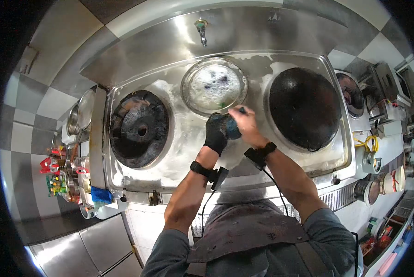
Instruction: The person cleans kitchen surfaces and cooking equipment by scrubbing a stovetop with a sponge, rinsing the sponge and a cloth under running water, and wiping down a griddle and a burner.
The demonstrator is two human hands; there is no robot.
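My left hand, in a black glove, is closed around a dark blue-green item over the middle of the steel stove top. What kind of item it is, I cannot make out. Bare and slightly blurred, my right hand has its fingers curled against the same item from the right, with a dark bit of it showing by the fingertips. Just beyond both hands lies a round basin set into the stove top, holding cloudy liquid with dark specks.
A black wok burner lies left, and a large round black pan or cover right. A tap juts from the steel back wall. Bottles and a blue cloth stand left; buckets and a yellow hose right. Cables hang from both wrists.
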